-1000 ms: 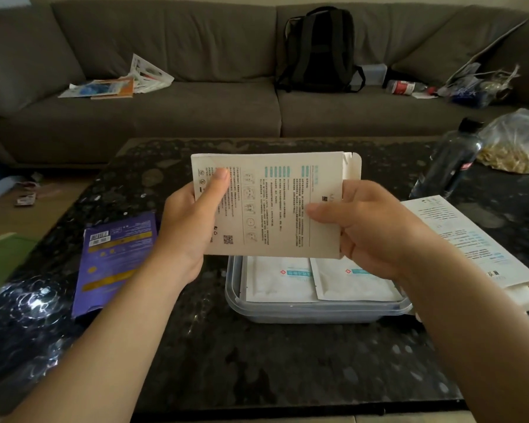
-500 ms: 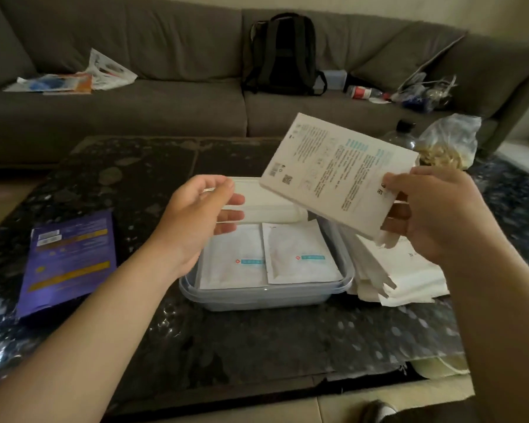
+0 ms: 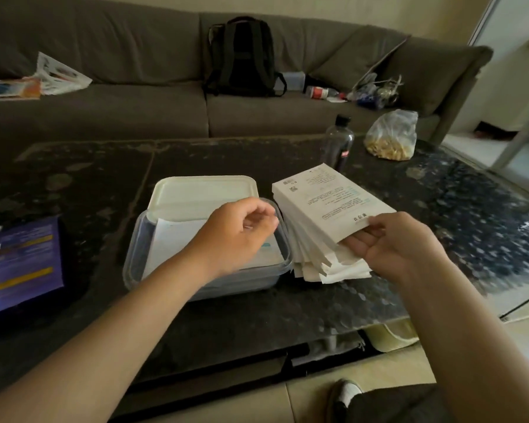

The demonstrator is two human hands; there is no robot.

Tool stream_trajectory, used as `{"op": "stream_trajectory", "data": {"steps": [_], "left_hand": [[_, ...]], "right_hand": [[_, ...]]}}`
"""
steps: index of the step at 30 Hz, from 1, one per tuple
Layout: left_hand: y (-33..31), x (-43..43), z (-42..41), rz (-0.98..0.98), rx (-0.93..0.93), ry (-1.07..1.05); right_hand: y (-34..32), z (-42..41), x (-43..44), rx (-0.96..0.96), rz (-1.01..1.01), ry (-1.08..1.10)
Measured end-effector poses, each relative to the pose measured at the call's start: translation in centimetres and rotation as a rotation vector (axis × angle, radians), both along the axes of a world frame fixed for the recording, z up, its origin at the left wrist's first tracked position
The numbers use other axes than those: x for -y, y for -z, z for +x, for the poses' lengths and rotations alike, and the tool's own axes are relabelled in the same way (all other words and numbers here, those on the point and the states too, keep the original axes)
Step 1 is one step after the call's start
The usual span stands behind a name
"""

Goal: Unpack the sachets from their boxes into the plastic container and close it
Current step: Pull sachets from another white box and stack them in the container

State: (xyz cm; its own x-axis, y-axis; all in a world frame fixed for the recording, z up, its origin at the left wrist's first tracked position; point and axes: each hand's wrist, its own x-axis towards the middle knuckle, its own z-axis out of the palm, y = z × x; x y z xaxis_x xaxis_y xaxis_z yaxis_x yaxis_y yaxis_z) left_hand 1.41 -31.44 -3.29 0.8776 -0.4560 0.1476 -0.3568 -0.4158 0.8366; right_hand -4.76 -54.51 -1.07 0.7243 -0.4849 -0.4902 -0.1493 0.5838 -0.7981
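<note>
left hand [image 3: 235, 236]: fingers loosely curled, empty, clear rounded plastic container [image 3: 132, 262] beneath | right hand [image 3: 400, 248]: fingers pinch flat white cardboard box [image 3: 327, 199] (matte, printed)

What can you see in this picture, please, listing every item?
Plastic container: one, clear, table centre, open.
Lid: one, white, at container's far edge.
Sachets: count hidden, white, inside container.
White boxes: stack, count unclear, right of container.
Purple box: one, table left.
Bottle: one, dark, table far right.
Bag: one, clear, yellowish contents, beside bottle.
Backpack: one, black, on sofa.
Papers: few, mixed colours, sofa left.
Left hand: over container, fingers loosely curled, empty.
Right hand: grips the topmost box.
</note>
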Motion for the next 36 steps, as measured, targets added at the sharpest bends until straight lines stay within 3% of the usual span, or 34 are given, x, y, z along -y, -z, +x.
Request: {"op": "stream_trajectory", "data": {"steps": [6, 15, 20, 24, 30, 36], "left_hand": [[0.3, 0.5, -0.9, 0.257, -0.008, 0.057], [1.2, -0.5, -0.4, 0.570, 0.112, 0.021], [1.3, -1.1, -0.1, 0.720, 0.082, 0.100], [0.7, -1.2, -0.5, 0.824, 0.000, 0.197], [0.7, -1.8, -0.5, 0.946, -0.023, 0.283], [0.7, -2.8, 0.0, 0.933, 0.022, 0.232]], "right_hand": [[0.7, -0.4, 0.1, -0.027, -0.037, 0.013], [0.2, -1.3, -0.7, -0.218, -0.443, -0.017], [0.1, -2.1, -1.3, -0.339, -1.011, -0.068], [-0.6, -2.4, -2.4, -0.293, -1.252, -0.013], [-1.2, -1.8, -5.6, -0.150, -1.389, -0.072], [-1.0, 0.4, -9.3, -0.076, -1.482, -0.232]]}}
